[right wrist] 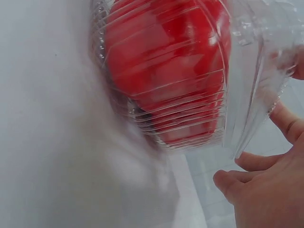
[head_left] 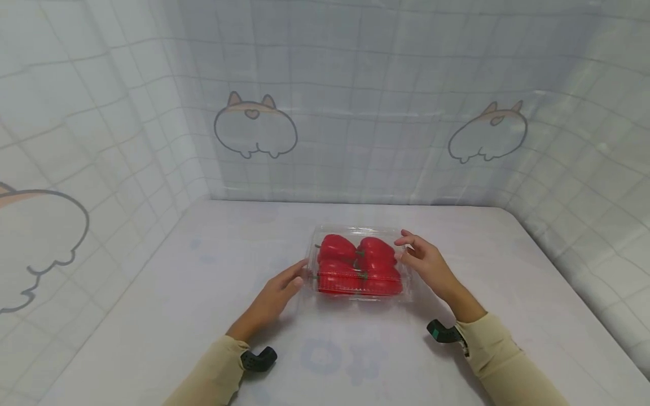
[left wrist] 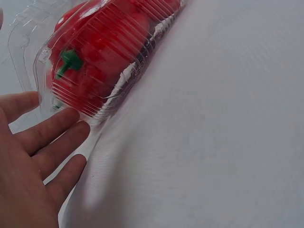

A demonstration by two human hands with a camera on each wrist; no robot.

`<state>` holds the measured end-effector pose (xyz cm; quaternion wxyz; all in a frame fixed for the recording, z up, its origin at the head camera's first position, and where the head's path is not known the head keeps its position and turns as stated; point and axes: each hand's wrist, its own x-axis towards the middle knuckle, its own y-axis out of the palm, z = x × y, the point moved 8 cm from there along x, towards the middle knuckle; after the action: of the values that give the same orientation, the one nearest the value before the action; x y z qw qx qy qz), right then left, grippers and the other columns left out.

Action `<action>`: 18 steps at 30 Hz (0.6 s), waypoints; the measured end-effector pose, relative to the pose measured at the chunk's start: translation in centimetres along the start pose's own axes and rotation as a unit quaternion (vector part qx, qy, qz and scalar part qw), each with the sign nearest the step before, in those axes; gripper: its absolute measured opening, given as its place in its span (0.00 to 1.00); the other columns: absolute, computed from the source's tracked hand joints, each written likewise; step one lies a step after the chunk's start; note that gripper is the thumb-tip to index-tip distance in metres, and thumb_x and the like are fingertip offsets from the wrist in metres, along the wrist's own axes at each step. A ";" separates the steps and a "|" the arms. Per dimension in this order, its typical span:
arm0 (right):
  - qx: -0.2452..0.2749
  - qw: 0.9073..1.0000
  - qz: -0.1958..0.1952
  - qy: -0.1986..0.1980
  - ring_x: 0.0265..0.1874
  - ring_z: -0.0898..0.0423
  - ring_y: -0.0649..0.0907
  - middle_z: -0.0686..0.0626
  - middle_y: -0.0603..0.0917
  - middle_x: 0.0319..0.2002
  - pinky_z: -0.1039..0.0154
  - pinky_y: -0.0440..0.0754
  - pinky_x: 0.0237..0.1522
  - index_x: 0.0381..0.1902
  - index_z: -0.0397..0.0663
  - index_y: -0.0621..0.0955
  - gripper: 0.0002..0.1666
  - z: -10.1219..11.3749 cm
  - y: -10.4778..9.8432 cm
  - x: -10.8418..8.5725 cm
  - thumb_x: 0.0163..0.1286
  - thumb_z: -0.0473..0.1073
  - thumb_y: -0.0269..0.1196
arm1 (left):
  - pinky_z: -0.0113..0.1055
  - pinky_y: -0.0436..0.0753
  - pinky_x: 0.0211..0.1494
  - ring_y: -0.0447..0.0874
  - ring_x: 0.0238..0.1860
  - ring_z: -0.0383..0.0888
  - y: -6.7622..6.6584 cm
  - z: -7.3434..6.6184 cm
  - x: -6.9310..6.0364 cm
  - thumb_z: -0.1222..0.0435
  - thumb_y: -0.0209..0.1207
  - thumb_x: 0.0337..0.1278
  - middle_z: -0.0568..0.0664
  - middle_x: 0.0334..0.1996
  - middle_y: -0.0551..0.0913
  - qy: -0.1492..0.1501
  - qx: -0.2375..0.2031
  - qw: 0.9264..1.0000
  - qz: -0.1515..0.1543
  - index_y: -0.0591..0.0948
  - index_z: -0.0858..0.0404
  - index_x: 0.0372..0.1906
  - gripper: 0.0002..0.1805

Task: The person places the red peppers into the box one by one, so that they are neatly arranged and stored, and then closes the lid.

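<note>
A clear plastic box [head_left: 360, 230] sits on the white table, holding several red bell peppers [head_left: 337, 248] with green stems. Ridged walls and a flanged rim show on the box in both wrist views. My left hand [head_left: 276, 293] is at the box's left side, fingers spread and nearly straight, fingertips by the wall. In the left wrist view a green stem [left wrist: 70, 61] shows through the plastic. On the opposite side, my right hand [head_left: 429, 265] has its loosely bent fingers at the right rim. The right wrist view shows those fingertips [right wrist: 247, 161] beside the flange, partly seen through plastic.
The white table [head_left: 203, 270] has faint blue prints. Tile-patterned sheeting [head_left: 355, 113] with cartoon animal drawings rises behind it and at both sides. Each wrist wears a dark device, the left one [head_left: 259, 359] and the right one [head_left: 444, 331], below beige sleeves.
</note>
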<state>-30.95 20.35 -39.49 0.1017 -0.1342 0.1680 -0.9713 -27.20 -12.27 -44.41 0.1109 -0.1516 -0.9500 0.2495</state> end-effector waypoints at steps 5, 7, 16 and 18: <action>0.000 1.000 -0.003 -0.013 0.76 0.42 0.57 0.37 0.61 0.75 0.37 0.60 0.70 0.58 0.35 0.75 0.23 -0.1 0.1 0.0 0.71 0.43 0.64 | 0.56 0.66 0.71 0.66 0.72 0.52 0.0 0.0 0.0 0.45 0.50 0.74 0.50 0.70 0.72 -0.020 -0.012 1.000 -0.018 0.65 0.49 0.77 0.31; 0.002 1.000 -0.004 -0.014 0.76 0.42 0.57 0.37 0.61 0.75 0.38 0.60 0.70 0.58 0.35 0.75 0.23 -0.2 0.1 -0.1 0.71 0.42 0.64 | 0.55 0.70 0.69 0.72 0.68 0.52 -0.1 -0.2 0.1 0.47 0.53 0.73 0.51 0.64 0.77 -0.018 -0.007 0.999 -0.029 0.66 0.50 0.76 0.31; 0.007 1.000 -0.013 -0.020 0.76 0.41 0.58 0.39 0.63 0.75 0.40 0.62 0.69 0.59 0.34 0.74 0.23 -0.2 0.3 -0.5 0.71 0.41 0.64 | 0.41 0.82 0.49 0.79 0.42 0.45 -0.1 -0.6 0.1 0.55 0.57 0.73 0.48 0.38 0.80 -0.022 -0.023 0.999 -0.030 0.66 0.58 0.76 0.31; 0.004 1.000 -0.017 -0.023 0.75 0.42 0.58 0.39 0.64 0.74 0.42 0.63 0.68 0.59 0.34 0.75 0.23 -0.2 0.4 -0.5 0.72 0.41 0.64 | 0.40 0.81 0.49 0.80 0.40 0.47 0.1 -0.6 0.1 0.57 0.56 0.73 0.50 0.36 0.80 -0.017 -0.045 0.999 -0.017 0.64 0.59 0.76 0.32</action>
<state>-30.46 20.18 -39.97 0.0896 -0.1590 0.1597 -0.9701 -27.07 -11.88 -43.89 0.0923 -0.1359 -0.9645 0.2067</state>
